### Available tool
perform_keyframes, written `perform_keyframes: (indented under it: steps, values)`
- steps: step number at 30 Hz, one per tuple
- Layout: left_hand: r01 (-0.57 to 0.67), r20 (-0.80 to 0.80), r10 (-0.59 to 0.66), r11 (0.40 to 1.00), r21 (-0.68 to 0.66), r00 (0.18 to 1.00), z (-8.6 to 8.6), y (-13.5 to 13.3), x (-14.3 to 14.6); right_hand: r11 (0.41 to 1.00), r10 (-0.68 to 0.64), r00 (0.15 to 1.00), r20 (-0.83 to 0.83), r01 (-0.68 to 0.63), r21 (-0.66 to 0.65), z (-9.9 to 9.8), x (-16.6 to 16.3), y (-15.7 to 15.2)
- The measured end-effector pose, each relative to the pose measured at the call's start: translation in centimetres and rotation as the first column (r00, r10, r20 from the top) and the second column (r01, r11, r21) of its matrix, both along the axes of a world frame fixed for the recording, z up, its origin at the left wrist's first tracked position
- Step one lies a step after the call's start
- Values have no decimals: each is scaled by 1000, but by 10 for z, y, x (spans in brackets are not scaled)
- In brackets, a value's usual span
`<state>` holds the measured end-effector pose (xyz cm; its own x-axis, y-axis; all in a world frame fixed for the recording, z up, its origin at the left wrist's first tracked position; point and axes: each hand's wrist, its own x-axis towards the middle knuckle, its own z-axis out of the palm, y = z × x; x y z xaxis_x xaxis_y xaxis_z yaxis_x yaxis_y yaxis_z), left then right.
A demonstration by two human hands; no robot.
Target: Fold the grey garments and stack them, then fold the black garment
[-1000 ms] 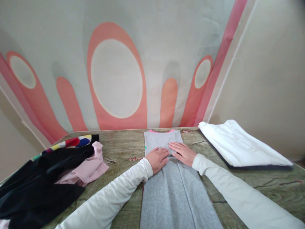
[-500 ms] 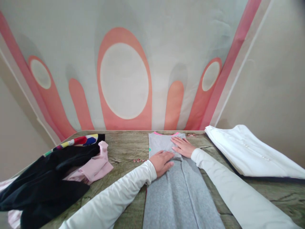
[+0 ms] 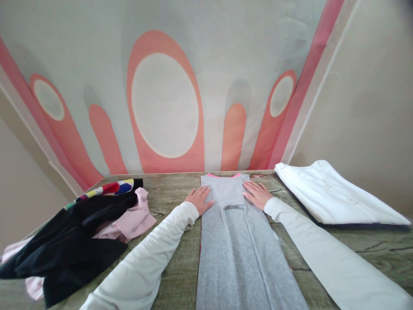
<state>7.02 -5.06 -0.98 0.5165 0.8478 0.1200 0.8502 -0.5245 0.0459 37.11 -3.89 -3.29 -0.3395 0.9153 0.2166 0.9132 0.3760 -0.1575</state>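
Grey folded garment lies centrally on the tabletop, long axis running near to far, its far portion between left hand and right hand. Both rest at opposite edges, neither evidently nearer; fingers extended, slightly apart, clamping nothing.

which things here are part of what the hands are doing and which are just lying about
In use:
- grey garment, laid out lengthwise
- left hand and right hand, at its two sides
- table beneath

Apparently lying about, untouched:
- black garment, at left
- pink garment, beside the black one
- folded white garment, at right
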Motion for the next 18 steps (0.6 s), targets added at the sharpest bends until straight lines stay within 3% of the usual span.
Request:
perform_keyframes:
  steps: [3,8,13,18]
  values:
    - [-39,-7,39,998,48,999,0,-2,-4,991,123,990,-63,-120,55,8,-5,-20]
    - [209,-15,-209,978,28,978,2,-34,6,931,363,928,-89,-365,-5,18,-18,-59]
    - [244,-7,-244,969,-33,970,7,-74,4,963,261,965,-24,-263,-63,16,-5,-75]
    - [274,-11,-275,961,-35,961,10,-115,-3,976,217,976,5,-216,-22,12,8,-96]
